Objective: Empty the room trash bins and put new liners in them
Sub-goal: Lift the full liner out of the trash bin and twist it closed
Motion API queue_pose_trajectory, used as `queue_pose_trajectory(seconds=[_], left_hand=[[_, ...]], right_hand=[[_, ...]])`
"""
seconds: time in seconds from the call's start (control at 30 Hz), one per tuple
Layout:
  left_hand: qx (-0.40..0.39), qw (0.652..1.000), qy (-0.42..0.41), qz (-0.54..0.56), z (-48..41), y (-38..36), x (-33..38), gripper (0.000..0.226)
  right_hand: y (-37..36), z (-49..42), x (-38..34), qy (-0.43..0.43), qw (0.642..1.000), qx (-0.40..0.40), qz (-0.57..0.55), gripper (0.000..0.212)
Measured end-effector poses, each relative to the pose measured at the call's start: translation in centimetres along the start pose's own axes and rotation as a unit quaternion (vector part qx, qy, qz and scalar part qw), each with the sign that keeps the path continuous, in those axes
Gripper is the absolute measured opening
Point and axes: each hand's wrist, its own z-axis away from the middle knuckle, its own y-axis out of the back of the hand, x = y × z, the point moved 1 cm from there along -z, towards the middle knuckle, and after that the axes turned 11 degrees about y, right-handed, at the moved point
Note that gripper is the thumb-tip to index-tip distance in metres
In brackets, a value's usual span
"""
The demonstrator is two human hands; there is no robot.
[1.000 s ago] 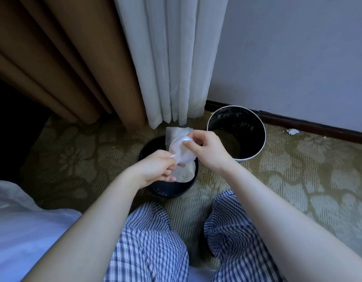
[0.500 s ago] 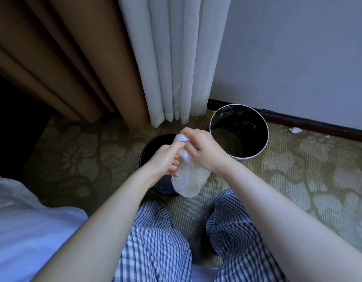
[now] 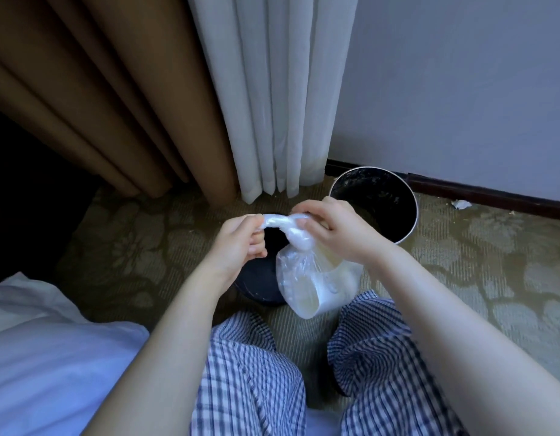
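Hands meet at the middle of the view, both holding a clear plastic bag (image 3: 307, 278) by its top. The left hand (image 3: 241, 240), at nine o'clock from the bag's knot, pinches the twisted neck between thumb and curled fingers. The right hand (image 3: 338, 234), at three o'clock, has its fingers curled round the knot itself. The bag's body hangs at six o'clock below the knot, with something pale inside. It overlaps the right side of a black bin (image 3: 256, 278) on the floor, which the hands partly hide.

A second black bin (image 3: 412, 215), silver-rimmed and upright, stands at two o'clock from the hands, close to the skirting. A white paper scrap (image 3: 461, 203) lies on the patterned carpet (image 3: 492, 247) at three o'clock from that bin. A white curtain (image 3: 272, 105) hangs at twelve o'clock and a brown curtain (image 3: 115, 89) at ten. White bedding (image 3: 36, 341) fills eight o'clock, and checked trousers (image 3: 250, 372) sit at six.
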Motion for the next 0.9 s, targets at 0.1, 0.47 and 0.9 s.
queue_pose_trajectory(seconds=[0.1,0.47,0.9], left_hand=[[0.016,0.999,-0.010,-0.027,2.5,0.6,0.2,0.035],[0.000,0.925,-0.138,-0.355,15.4,-0.4,6.1,0.019],[0.024,0.835,-0.312,-0.453,30.3,-1.9,9.1,0.028]], right_hand=[[1.6,1.2,-2.4,0.028,0.999,-0.023,0.013,0.029],[7.2,5.0,-15.0,0.158,0.976,-0.028,0.145,0.032],[12.8,13.9,-25.5,0.112,0.976,-0.028,0.185,0.033]])
